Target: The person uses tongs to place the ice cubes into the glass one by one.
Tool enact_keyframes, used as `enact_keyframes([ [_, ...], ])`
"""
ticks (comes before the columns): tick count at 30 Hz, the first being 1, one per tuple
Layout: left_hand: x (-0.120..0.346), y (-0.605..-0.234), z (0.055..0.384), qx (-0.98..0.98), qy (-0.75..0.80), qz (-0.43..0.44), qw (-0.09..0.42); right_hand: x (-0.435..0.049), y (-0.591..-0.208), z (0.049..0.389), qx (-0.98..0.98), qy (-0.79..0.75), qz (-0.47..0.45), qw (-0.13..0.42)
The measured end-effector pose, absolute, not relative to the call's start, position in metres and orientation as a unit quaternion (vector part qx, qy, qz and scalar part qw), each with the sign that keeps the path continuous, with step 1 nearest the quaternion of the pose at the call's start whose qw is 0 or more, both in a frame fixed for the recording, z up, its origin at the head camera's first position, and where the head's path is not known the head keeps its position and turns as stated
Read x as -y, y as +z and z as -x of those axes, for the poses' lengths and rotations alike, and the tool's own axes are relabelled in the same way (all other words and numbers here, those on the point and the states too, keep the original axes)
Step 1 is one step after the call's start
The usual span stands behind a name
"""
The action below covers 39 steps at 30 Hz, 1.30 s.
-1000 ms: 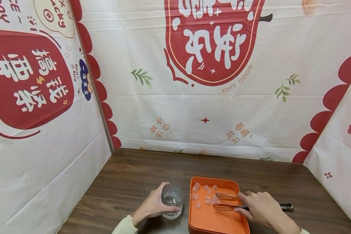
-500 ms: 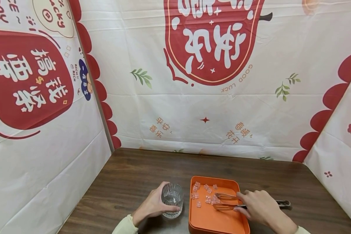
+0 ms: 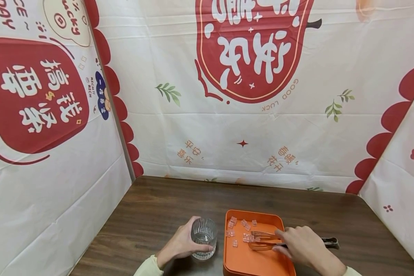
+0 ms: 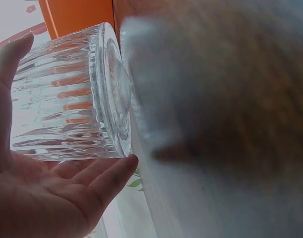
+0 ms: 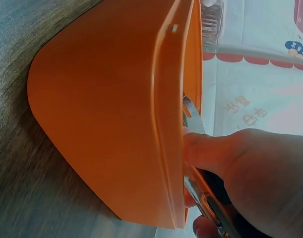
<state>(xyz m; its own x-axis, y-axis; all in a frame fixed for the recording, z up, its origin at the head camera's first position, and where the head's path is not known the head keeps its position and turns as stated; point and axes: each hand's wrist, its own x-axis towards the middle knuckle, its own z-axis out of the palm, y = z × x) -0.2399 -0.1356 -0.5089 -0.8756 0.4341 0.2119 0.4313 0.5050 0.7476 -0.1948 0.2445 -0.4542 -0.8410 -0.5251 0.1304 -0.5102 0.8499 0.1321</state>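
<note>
My left hand (image 3: 182,242) grips a clear ribbed glass tumbler (image 3: 203,231) at the left of a square orange box (image 3: 252,261). In the left wrist view, the thumb and fingers lie on opposite sides of the tumbler (image 4: 62,99), its base close to the tabletop. Over the box's right rim, my right hand (image 3: 305,243) holds metal tongs (image 3: 261,246) with slotted ends, partly spread. Their tips are down among small clear cubes (image 3: 235,243) scattered over the left and middle of the box floor. The right wrist view shows the box's outer wall (image 5: 101,109) hiding the tong tips.
The box and glass stand on a dark wood tabletop (image 3: 165,203). White printed cloth (image 3: 214,130) with red scalloped edges rises behind the table and on both sides. The tongs' rear end (image 3: 331,242) sticks out past my right hand over the table.
My right hand has shifted slightly left with the tongs, whose tips reach further in among the cubes. The left hand and glass keep their place.
</note>
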Motion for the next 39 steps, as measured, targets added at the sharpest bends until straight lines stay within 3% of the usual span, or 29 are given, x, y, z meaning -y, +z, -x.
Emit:
enact_keyframes([
  [23,0.1357,-0.5086,0.2402,-0.867,0.433,-0.247,0.008,-0.2436,-0.4548,0.1921,0.954,-0.070,-0.270,0.105],
  [39,0.1357,-0.5089,0.2406,-0.872,0.423,-0.245,0.003,-0.2474,-0.4497,0.1933,0.933,-0.060,-0.286,0.211],
])
